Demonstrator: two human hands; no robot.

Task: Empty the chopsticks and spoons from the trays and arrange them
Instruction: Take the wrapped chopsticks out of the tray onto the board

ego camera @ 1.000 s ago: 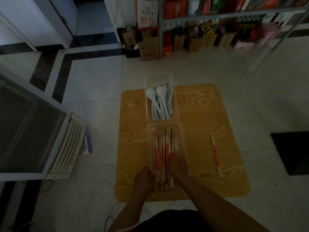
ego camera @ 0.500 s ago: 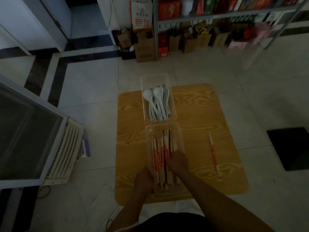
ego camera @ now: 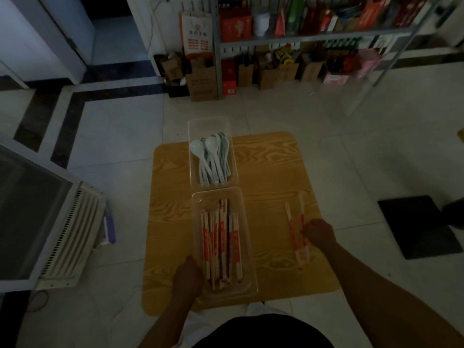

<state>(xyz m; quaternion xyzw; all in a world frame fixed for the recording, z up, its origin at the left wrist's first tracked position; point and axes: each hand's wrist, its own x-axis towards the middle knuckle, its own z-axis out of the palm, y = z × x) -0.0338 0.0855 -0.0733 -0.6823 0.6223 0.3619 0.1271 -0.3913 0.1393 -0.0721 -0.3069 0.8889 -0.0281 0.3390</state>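
Two clear plastic trays stand end to end on a wooden board (ego camera: 266, 169). The far tray (ego camera: 193, 126) holds several white and pale green spoons (ego camera: 213, 159). Several paper-wrapped chopstick pairs (ego camera: 221, 242) lie in the near tray (ego camera: 248, 247). My left hand (ego camera: 188, 277) grips that tray's near left corner. On the board's right side my right hand (ego camera: 317, 231) holds one wrapped chopstick pair (ego camera: 303, 222) just above the wood. It hangs beside another wrapped pair (ego camera: 292, 234), which lies flat on the board.
A white appliance with a vent grille (ego camera: 70, 234) stands close on the left. A metal shelf rack (ego camera: 301, 36) with boxes and bags below it fills the back. A black mat (ego camera: 416, 224) lies on the tiled floor to the right.
My right hand has left the chopstick tray and moved right with one wrapped pair, bringing it beside the pair on the board. My left hand stays on the tray.
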